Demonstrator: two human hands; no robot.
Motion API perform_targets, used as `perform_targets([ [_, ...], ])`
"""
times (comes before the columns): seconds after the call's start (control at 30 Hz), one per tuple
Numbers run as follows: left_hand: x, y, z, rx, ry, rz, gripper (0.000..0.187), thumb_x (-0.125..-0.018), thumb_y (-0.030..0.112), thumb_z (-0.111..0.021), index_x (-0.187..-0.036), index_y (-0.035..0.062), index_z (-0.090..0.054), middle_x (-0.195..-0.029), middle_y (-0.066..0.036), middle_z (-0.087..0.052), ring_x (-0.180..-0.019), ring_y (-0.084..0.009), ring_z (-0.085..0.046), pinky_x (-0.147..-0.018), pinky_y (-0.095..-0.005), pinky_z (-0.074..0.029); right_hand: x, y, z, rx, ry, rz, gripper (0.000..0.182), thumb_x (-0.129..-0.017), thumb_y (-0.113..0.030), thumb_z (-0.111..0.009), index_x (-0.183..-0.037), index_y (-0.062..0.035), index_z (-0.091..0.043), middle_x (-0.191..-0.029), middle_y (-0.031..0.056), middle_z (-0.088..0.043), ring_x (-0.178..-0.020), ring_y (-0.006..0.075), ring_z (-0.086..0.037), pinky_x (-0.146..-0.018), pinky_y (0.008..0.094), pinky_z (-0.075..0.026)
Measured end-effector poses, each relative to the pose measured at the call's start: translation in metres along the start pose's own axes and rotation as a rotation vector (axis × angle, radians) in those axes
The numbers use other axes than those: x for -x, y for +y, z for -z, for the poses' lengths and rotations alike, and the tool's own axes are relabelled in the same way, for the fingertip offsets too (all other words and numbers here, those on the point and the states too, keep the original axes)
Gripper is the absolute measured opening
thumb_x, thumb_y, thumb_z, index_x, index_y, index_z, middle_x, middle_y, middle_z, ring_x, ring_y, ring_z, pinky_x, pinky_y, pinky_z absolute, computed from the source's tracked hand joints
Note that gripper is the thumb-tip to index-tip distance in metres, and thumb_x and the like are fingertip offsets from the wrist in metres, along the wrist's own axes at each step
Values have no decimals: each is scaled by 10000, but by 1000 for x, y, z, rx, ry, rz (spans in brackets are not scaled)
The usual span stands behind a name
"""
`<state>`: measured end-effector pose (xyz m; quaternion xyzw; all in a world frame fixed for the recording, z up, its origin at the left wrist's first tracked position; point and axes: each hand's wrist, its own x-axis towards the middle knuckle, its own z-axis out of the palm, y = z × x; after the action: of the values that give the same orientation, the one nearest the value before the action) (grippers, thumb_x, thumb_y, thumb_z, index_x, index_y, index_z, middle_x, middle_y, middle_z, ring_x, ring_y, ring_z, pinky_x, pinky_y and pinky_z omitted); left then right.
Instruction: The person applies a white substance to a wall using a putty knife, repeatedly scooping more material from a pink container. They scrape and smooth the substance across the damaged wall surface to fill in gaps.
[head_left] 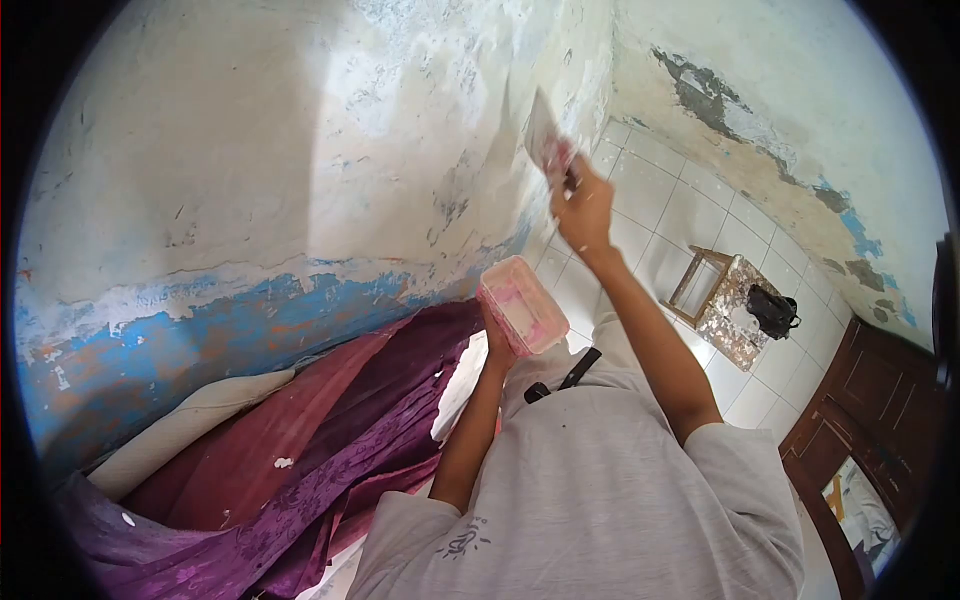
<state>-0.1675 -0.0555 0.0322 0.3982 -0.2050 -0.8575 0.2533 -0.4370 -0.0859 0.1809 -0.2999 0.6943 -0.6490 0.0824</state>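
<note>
My left hand (496, 338) is wrapped round the side of a pink, see-through plastic tub (522, 305), held tilted in front of my waist. White and pink smears coat the inside of the tub. Raised above it, my right hand (584, 212) grips a putty knife (541, 128) by its handle. The blade points up toward the corner of the patched wall (400, 130) and is slightly blurred. My right fingers are closed on the handle, part of which they hide.
Purple and maroon cloths (290, 440) and a rolled mat (190, 425) lie along the blue-flaked wall base at left. On the tiled floor (660, 190) stands a paint-spattered stool (735, 310) bearing a black bag (772, 312). A brown wooden door (870, 400) is at lower right.
</note>
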Motion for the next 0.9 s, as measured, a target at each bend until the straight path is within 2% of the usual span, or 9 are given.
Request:
perform_targets([
  [0.03,4,3,-5,16,9,21,856,-966,787,-289,-1557,168,-324,-1487,-113,-474,-1356,-317,-500,-1125,-532,-437,19,5,-6,-28,-97,-135,264,-937,-18,-595,-1184,33,-672,-704,209,-661,-583,274,-675,-546,365,-505],
  [0.07,8,4,-7,32,20,44,858,-967,785,-288,-1555,162,-327,-1484,-112,-476,-1355,-315,-500,-1130,-522,-434,39,22,-23,-28,-84,-92,203,-902,8,-612,-1093,12,-680,-753,198,-662,-653,303,-691,-598,376,-515],
  [0.1,7,1,2,26,15,36,847,-976,773,-289,-1554,156,-327,-1483,-108,-478,-1356,-307,-500,-1138,-505,-426,60,41,-41,-53,-108,-24,242,-909,21,-619,-1138,-9,-691,-738,146,-670,-609,177,-649,-602,343,-521],
  [0.2,-2,-15,47,-57,48,-51,814,-1000,736,-293,-1556,142,-323,-1485,-94,-481,-1360,-283,-498,-1163,-462,-398,97,9,-91,-140,-116,118,234,-845,1,-682,-1079,6,-675,-842,215,-692,-726,398,-701,-638,419,-544],
  [0.4,4,-31,70,-145,48,-159,757,-1038,672,-297,-1579,143,-280,-1537,-65,-419,-1412,-244,-431,-1199,-425,-333,116,-20,-71,-167,-377,166,342,-809,-27,-687,-1146,20,-645,-801,219,-654,-712,399,-673,-636,457,-538],
  [0.57,23,-1,7,-73,-10,-85,767,-1036,686,-266,-1600,168,-232,-1577,-60,-356,-1454,-264,-373,-1207,-439,-325,104,0,-16,-176,-262,383,223,-848,-19,-673,-1068,18,-669,-791,189,-669,-647,335,-675,-564,395,-519],
  [0.63,25,1,7,-73,12,-76,786,-1016,717,-270,-1583,172,-272,-1547,-73,-398,-1421,-280,-419,-1188,-459,-356,95,14,-23,-109,-82,2,141,-899,-60,-657,-990,40,-694,-737,175,-689,-595,280,-679,-555,375,-520],
  [0.73,28,2,3,-56,32,-78,797,-1001,740,-278,-1571,184,-300,-1527,-80,-423,-1393,-290,-454,-1156,-490,-399,56,21,-31,-180,-190,-591,86,-924,-17,-639,-931,65,-663,-778,123,-713,-672,208,-720,-613,342,-578],
  [0.9,28,1,7,-2,17,-111,809,-989,757,-288,-1564,189,-313,-1507,-83,-441,-1366,-299,-483,-1121,-515,-436,2,37,-82,-381,-203,-648,150,-921,-13,-614,-891,128,-658,-764,150,-668,-664,252,-704,-652,362,-628],
])
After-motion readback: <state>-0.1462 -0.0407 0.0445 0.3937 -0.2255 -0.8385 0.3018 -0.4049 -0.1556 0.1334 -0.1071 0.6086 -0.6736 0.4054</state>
